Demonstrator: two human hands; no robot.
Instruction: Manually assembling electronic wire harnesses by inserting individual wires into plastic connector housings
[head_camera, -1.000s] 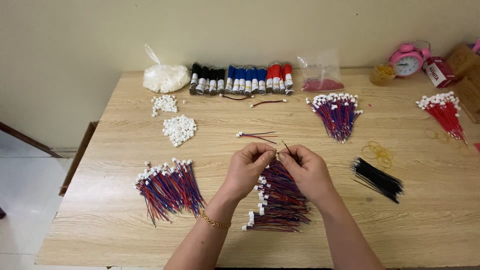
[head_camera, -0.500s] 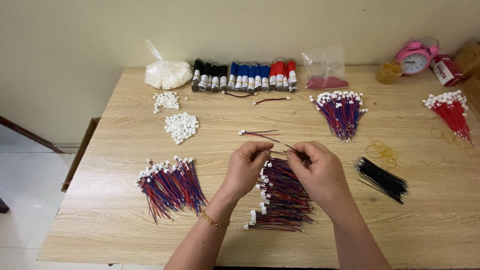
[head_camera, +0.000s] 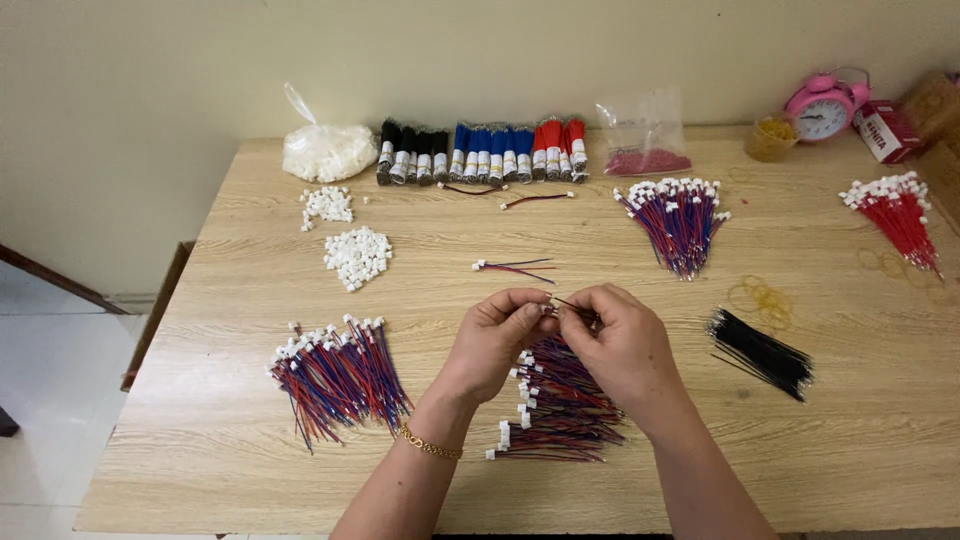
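My left hand and my right hand meet above the middle of the wooden table, fingertips pinched together on a thin wire that sticks out between them. Whether a white connector is on its end I cannot tell; the fingers hide it. Under both hands lies a heap of red and blue wires with white connectors. A gold bracelet sits on my left wrist.
A second bundle of connector wires lies left, a third at back right, red ones far right. Black wires, rubber bands, loose white connectors, wire rolls, bags and a pink clock stand around.
Both hands have stayed together over the heap, with only small finger movements on the wire. The view has shifted slightly.
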